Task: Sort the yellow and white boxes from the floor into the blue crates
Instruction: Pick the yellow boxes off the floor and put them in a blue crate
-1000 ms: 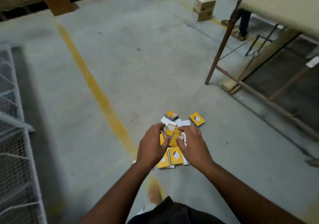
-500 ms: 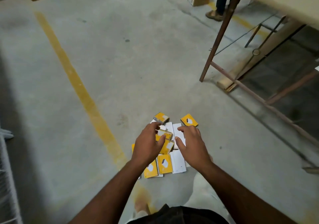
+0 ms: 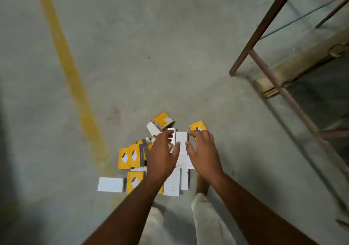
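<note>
Down on the concrete floor [image 3: 170,65], just right of the yellow painted line [image 3: 75,86], sits the loose heap of yellow and white boxes [image 3: 151,161], and both hands are reaching into the far end of it. The left hand [image 3: 162,154] has its fingers curled around a white box [image 3: 172,139] and looks to be pinching it, though motion blur makes the grip hard to call for sure. The right hand [image 3: 204,150] is spread, fingers relaxed, hovering at or just touching the next white box [image 3: 181,140]. No blue crates anywhere in view, so whatever gets picked up has to travel. Biggest risk I'd guess: the boxes are thin, slick-looking and overlapping, so grabbing one edge could drag its neighbours or let a half-pinched box slip. Also easy to scoop a yellow one [image 3: 197,126] along with the whites and mess up the sort. The metal frame leg [image 3: 264,27] on the right is close enough to bump when standing up.
</note>
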The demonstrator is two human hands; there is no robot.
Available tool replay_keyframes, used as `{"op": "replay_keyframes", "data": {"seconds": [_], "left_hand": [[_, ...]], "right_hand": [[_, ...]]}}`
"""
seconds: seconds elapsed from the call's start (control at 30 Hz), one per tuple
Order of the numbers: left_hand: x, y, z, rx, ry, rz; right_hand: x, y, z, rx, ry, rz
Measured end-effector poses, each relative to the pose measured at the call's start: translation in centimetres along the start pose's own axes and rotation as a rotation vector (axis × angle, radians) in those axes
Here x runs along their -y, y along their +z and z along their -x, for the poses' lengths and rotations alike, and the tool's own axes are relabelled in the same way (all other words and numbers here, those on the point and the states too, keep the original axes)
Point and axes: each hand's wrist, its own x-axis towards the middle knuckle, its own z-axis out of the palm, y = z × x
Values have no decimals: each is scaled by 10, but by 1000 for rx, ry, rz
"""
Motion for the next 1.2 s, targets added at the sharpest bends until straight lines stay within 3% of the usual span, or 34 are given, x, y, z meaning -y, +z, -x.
{"op": "replay_keyframes", "data": {"seconds": [0.27, 0.47, 0.6, 0.77, 0.93, 1.2], "left_hand": [[106, 168, -117, 111, 0, -85], [186, 259, -167, 210, 16, -113], [248, 329, -194, 240, -64, -81], [270, 358, -215, 284, -131, -10], [288, 372, -225, 264, -178, 10], [290, 363, -226, 216, -271, 72]], "right_hand": [[-159, 124, -96, -57, 155, -17], [-256, 215, -147, -26, 225, 82], [-331, 287, -184, 33, 267, 152], [-369, 328, -211, 101, 255, 318], [-386, 356, -216, 59, 245, 512], [-378, 353, -212, -41, 234, 526]]}}
